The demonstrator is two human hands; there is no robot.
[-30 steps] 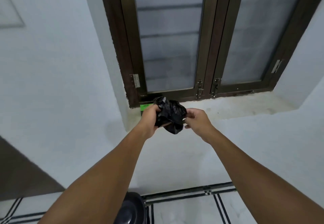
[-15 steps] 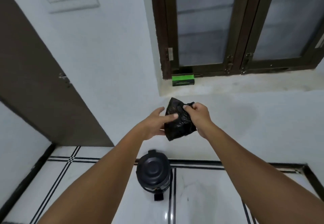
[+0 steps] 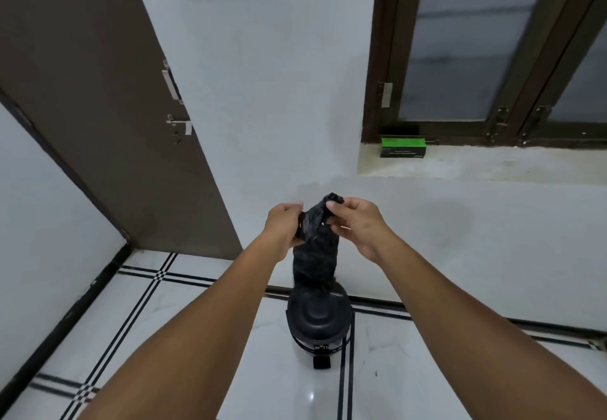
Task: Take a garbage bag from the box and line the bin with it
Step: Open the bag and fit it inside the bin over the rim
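The closed bin [image 3: 318, 318] lid blocks entry from above; open floor [image 3: 197, 337] surrounds it.

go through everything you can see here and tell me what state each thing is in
Garbage bag: partly unfolded, hanging, gripped at the top.
Left hand: grips the bag.
Right hand: pinches the bag.
Bin: lid closed, unlined.
Box: on the sill.
Door: closed.
Window: closed.

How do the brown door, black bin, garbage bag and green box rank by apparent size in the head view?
1. Brown door, by far.
2. Black bin.
3. Garbage bag, slightly smaller, though it is nearer the camera, so unsure.
4. Green box, farthest away.
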